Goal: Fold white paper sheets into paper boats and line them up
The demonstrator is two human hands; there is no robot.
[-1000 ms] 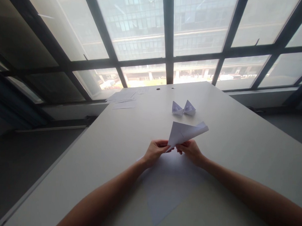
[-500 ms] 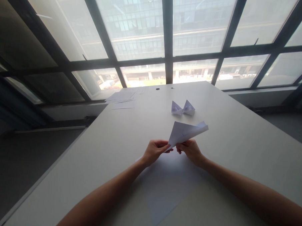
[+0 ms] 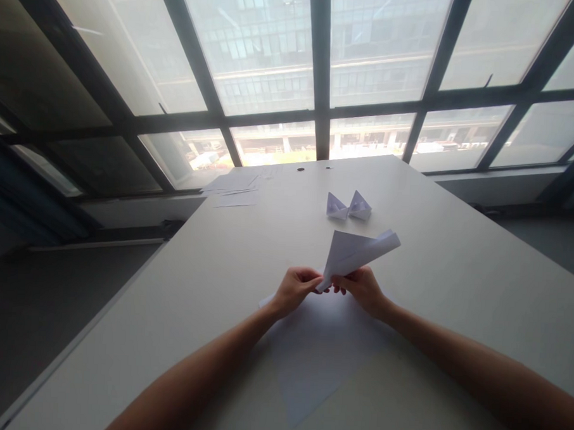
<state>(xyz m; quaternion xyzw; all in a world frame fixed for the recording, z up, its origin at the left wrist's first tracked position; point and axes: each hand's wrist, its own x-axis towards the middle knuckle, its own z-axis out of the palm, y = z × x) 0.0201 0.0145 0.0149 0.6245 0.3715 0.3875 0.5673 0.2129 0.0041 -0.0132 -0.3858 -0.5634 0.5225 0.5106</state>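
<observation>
A folded white paper triangle (image 3: 356,253) is held up over the grey table (image 3: 456,260), its point toward me. My left hand (image 3: 296,290) pinches the near tip from the left. My right hand (image 3: 365,288) grips the same tip from the right, fingers closed on the paper. Under my hands a flat white sheet (image 3: 319,349) lies on the table. Farther back stand two small folded paper boats (image 3: 348,206), side by side.
Several loose white sheets (image 3: 233,188) lie at the table's far left corner. Two small dark holes (image 3: 301,169) mark the far edge. Large windows with dark frames rise behind the table. The floor drops away to the left.
The folded paper has tilted slightly, its far corner rising to the right. My two hands have drawn a little closer together at the tip.
</observation>
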